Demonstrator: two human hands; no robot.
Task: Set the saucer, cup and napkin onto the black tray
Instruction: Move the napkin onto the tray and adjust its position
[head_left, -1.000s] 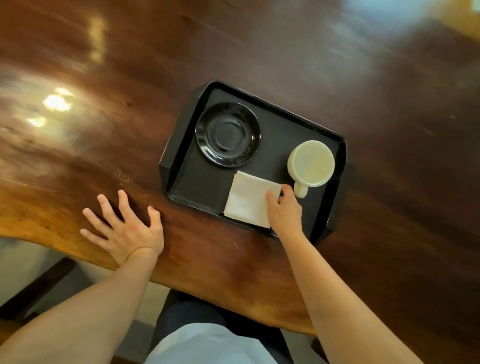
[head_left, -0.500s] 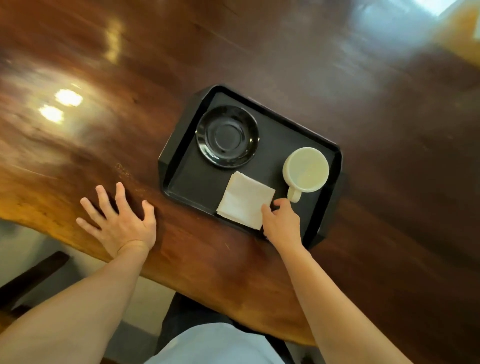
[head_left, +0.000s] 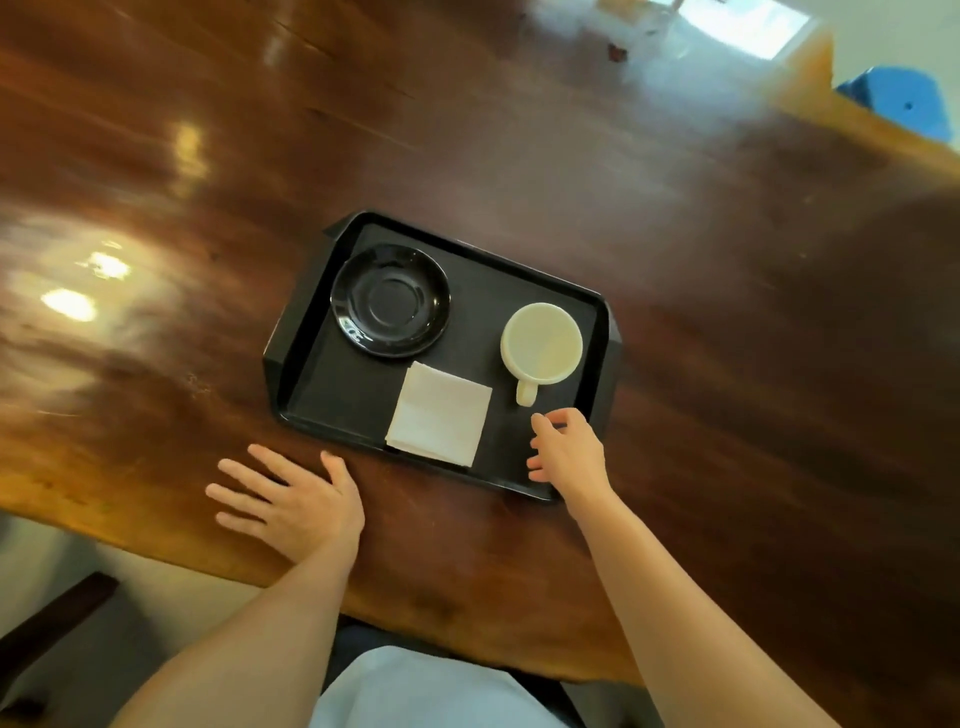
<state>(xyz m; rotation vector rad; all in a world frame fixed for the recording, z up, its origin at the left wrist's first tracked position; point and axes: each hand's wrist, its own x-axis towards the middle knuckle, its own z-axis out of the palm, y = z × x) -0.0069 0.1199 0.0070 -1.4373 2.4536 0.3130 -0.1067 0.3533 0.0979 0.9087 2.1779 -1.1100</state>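
A black tray (head_left: 332, 384) lies on the dark wooden table. On it are a black saucer (head_left: 390, 300) at the far left, a cream cup (head_left: 541, 343) upright at the right with its handle toward me, and a folded white napkin (head_left: 440, 413) at the near edge. My right hand (head_left: 569, 451) hovers over the tray's near right corner, fingers apart, holding nothing, just below the cup handle and right of the napkin. My left hand (head_left: 291, 501) rests flat on the table, fingers spread, near the tray's near left side.
The glossy wooden table (head_left: 727, 338) stretches far beyond the tray, with its near edge just below my hands. A blue object (head_left: 904, 101) sits past the far right edge. A dark chair part (head_left: 47, 618) shows at the lower left.
My right hand has come off the napkin and moved right toward the tray's near right corner, fingers now apart. The view has shifted, so my left hand appears closer to the tray.
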